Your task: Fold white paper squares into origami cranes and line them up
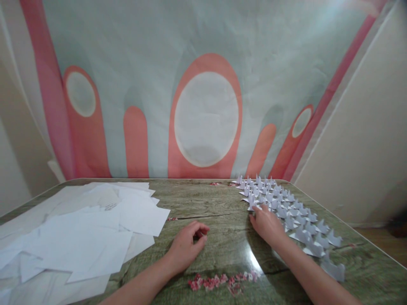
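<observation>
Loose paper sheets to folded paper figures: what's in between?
Head view: the left hand and a stretch of wood-patterned tabletop lie between the sheets and the figures.

My right hand (267, 224) reaches the folded white figures (300, 234) on the table (203, 207); my left hand (185, 245) curls near loose paper sheets (85, 237).

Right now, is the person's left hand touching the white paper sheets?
Apart: the head view shows tabletop between the left hand and the white paper sheets.

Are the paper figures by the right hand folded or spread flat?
Folded: the figures have pointed parts standing up from the table, unlike the flat sheets at left.
</observation>
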`<state>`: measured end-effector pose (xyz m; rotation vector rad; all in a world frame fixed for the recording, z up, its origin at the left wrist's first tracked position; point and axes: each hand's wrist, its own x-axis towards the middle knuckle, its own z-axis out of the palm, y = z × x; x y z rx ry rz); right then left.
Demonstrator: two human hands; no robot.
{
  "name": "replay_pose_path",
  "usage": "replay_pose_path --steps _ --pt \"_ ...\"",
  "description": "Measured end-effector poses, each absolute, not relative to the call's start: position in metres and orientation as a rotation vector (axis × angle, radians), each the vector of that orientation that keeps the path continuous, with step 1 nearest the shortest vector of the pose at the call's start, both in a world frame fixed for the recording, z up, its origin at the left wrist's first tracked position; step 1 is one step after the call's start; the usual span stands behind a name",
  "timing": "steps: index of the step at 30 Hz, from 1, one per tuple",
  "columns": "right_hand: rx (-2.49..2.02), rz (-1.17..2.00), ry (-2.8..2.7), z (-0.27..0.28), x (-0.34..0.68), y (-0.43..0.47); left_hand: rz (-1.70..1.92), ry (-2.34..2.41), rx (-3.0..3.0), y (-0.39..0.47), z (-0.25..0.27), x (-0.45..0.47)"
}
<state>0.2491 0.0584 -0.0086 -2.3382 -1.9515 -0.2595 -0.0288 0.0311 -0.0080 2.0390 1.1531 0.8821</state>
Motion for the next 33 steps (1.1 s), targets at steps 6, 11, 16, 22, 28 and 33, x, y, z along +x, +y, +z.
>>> replay_pose_path --steps 6,11,16,22,28,33 --pt "-2.333 -0.257 -1.982 -0.009 0.249 0.059 0.853 1.151 2.058 0.031 -0.007 -0.028" --pt "-2.332 -0.276 -2.007 -0.007 0.248 0.056 0.848 1.159 2.073 0.030 -0.008 -0.028" --pt "-2.336 -0.298 -2.023 -0.006 0.248 0.056 0.856 1.163 2.074 0.030 -0.010 -0.028" --pt "-2.368 -0.306 -2.031 -0.001 0.247 0.055 0.848 1.155 2.087 0.031 -0.010 -0.028" --pt "-2.277 -0.447 -2.093 0.024 0.225 0.031 0.856 1.157 2.074 0.031 -0.010 -0.027" --pt "-1.811 -0.142 -2.409 0.020 0.192 0.007 0.864 1.188 2.064 0.025 -0.009 -0.026"
